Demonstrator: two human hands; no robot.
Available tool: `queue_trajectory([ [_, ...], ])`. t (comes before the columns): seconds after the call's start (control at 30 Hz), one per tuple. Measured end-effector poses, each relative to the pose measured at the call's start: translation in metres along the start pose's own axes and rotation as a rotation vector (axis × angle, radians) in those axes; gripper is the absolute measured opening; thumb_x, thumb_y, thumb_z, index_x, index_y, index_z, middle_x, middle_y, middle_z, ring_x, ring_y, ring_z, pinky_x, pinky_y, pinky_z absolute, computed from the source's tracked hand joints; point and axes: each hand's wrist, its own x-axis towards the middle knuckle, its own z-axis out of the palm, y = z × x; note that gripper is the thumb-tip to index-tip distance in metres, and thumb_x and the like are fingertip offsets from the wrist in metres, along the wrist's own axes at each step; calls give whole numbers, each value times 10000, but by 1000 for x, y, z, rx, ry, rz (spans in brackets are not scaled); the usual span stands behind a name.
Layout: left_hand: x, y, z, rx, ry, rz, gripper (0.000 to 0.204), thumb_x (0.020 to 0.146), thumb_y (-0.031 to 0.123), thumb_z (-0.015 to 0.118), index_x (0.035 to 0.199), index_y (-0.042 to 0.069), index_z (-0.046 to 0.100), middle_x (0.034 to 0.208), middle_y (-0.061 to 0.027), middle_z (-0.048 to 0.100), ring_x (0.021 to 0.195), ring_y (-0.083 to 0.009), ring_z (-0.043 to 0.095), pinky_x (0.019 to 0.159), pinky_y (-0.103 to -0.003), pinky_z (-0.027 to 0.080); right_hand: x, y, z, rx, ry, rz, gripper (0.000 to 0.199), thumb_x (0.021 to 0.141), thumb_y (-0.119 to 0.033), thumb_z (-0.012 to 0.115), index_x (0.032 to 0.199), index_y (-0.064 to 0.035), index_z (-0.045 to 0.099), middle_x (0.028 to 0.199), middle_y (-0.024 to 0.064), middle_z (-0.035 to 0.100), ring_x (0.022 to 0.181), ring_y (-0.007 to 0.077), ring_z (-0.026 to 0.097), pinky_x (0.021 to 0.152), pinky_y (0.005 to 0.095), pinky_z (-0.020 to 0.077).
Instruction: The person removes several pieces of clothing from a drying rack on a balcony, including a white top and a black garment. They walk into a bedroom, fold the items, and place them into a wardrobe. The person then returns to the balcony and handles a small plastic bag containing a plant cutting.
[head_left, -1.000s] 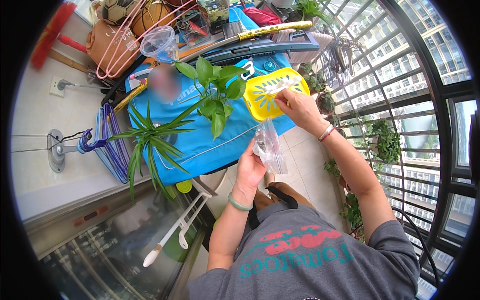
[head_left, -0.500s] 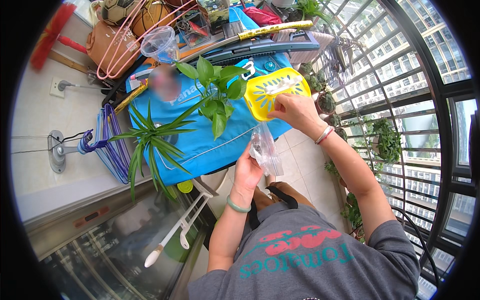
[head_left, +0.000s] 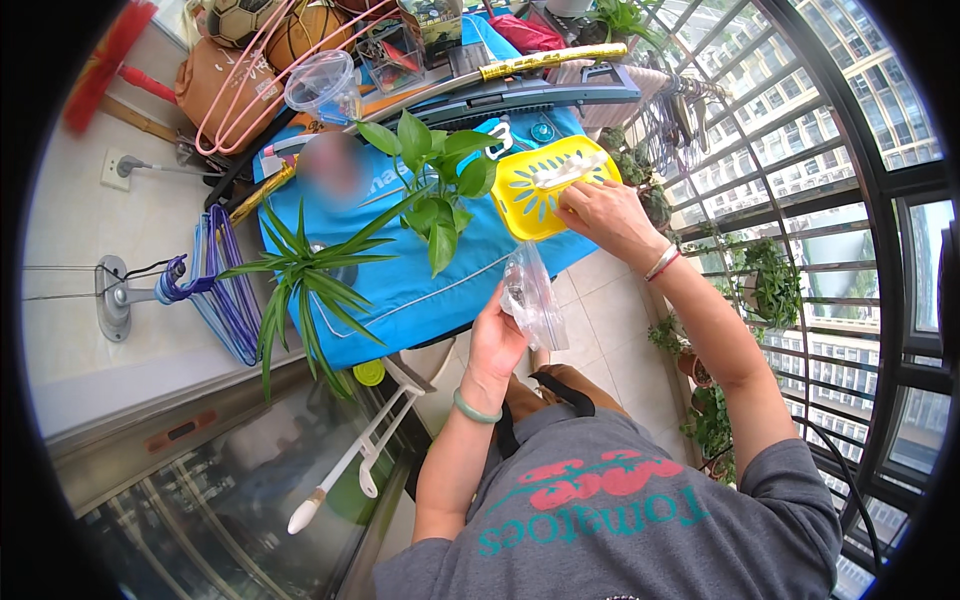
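Observation:
My left hand (head_left: 498,338) is closed around a clear plastic zip bag (head_left: 541,308), which hangs by the near edge of the blue cover. Small clear pieces seem to be inside the bag, too blurred to name. A shallow yellow basket (head_left: 518,204) with slots in its base rests on the blue cover, and a white strip-like item (head_left: 570,170) lies in it. Over the basket's near right part reaches my right hand (head_left: 612,218), its fingers curled and pressed together. What those fingertips hold, if anything, is hidden.
Two leafy plants, a broad-leaved one (head_left: 440,185) and a spiky one (head_left: 300,262), stand left of the basket on the blue cover (head_left: 420,300). Balls, a clear tub (head_left: 322,85) and a long gold-wrapped rod (head_left: 550,60) crowd the back. Window bars (head_left: 800,200) run along the right.
My right hand has shifted a little to the right over the basket, its fingers still curled. The left hand and the bag have hardly moved.

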Motion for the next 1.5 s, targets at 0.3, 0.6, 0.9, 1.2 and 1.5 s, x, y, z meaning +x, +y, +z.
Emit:
queue_trajectory([
  [0.3,2,1,1,-10,-20,-27,406,1018,174,383,1382,6,450,1337,-176,540,1136,-288,586,992,-429,476,2,-5,6,167,6,190,139,920,-230,581,920,-91,568,750,106,663,692,298,654,627,412,490],
  [0.6,2,0,3,-36,-23,-44,406,1020,169,373,1384,3,445,1346,-180,531,1148,-295,576,995,-436,474,0,-3,10,223,10,189,132,903,-229,617,934,-102,602,771,98,672,701,274,662,611,391,493],
  [0.9,3,0,3,-13,-20,-26,413,1017,167,374,1389,1,437,1358,-183,521,1157,-296,571,1006,-435,469,1,-10,4,279,-23,269,145,889,-242,639,955,-112,643,771,88,686,710,255,669,620,366,503],
  [1.2,3,0,2,-17,-19,-24,414,1013,162,388,1390,0,437,1354,-181,526,1162,-293,570,1008,-428,470,-3,-4,4,423,86,388,142,882,-231,656,911,-93,660,780,88,685,708,264,664,626,369,508],
  [1.5,2,0,-3,-26,-66,-34,421,1009,167,404,1393,-4,432,1356,-184,524,1156,-295,577,1001,-429,479,-15,17,-18,367,9,441,134,841,-182,708,879,-59,674,769,63,667,644,162,625,584,289,481],
])
